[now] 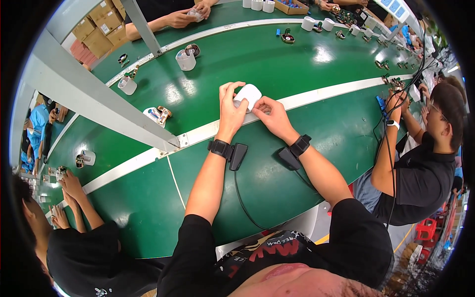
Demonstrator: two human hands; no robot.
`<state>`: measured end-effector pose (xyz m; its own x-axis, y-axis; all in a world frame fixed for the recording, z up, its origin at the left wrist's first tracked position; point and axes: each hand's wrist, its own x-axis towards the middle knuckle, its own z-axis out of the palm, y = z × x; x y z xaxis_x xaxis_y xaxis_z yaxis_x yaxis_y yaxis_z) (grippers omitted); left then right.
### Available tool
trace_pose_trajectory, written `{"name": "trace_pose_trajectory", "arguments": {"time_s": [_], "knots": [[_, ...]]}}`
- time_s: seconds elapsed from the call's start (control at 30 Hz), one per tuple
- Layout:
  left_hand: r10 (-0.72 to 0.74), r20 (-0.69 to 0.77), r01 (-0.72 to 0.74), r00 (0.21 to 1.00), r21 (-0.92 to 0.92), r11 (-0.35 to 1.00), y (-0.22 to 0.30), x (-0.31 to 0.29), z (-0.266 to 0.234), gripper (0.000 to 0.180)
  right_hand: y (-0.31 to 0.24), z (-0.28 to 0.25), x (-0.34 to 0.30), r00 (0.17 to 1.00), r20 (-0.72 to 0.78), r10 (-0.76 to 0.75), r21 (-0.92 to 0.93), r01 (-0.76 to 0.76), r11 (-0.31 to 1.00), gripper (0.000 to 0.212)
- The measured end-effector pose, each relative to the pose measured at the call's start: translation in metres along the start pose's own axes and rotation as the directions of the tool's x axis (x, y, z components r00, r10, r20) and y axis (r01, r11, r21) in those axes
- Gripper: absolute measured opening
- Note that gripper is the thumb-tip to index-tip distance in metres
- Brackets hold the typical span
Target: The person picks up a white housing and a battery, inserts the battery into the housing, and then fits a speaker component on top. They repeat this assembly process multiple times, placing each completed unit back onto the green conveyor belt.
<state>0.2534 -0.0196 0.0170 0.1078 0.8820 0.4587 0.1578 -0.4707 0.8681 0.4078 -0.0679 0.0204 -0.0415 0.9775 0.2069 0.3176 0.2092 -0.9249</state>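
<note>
Over the white rail of the green workbench, both my hands hold up a small white plastic housing [249, 94] with rounded corners. My left hand [231, 108] is wrapped round its left side, with the thumb on its front. At the lower right edge, the fingers of my right hand [271, 116] are pinched together against the housing. Whatever is inside it or behind it does not show. Nearest on the bench stands a white cup-shaped housing [186, 61] with a dark part at its top, beyond my left hand. Another white housing with circuit parts [157, 116] lies left of my hands.
A grey metal post [99, 94] rises at my left from the white rail [316, 97]. Several small circuit assemblies [288, 37] and white housings [308, 23] dot the far bench. Co-workers sit at my left [84, 247] and right [420, 173]. Dark cables [391, 148] hang at the right.
</note>
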Motion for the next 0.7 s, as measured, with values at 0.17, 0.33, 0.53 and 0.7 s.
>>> {"name": "trace_pose_trajectory", "arguments": {"time_s": [0.17,0.33,0.53,0.7], "knots": [[-0.025,0.005,0.025,1.0,-0.021,0.999,0.0014,0.0008,0.0042,0.039,0.0015,-0.0039,0.0006,1.0,-0.002,0.007,-0.022,-0.007,1.0,0.009],[0.032,0.006,-0.032,0.999,-0.009,0.999,-0.0026,0.002,0.0074,0.036,0.0037,-0.0062,0.0009,1.0,0.006,0.008,-0.017,-0.008,1.0,0.008],[0.053,0.014,-0.052,0.999,-0.019,0.998,-0.0052,0.0029,0.0089,0.034,0.0051,-0.0062,0.0025,1.0,-0.001,-0.011,-0.038,0.011,0.999,0.008],[0.036,0.026,-0.035,0.999,-0.014,0.999,-0.0053,0.0025,0.0098,0.033,0.0054,-0.0068,0.0024,1.0,-0.004,-0.005,-0.049,0.004,0.999,0.009]]}}
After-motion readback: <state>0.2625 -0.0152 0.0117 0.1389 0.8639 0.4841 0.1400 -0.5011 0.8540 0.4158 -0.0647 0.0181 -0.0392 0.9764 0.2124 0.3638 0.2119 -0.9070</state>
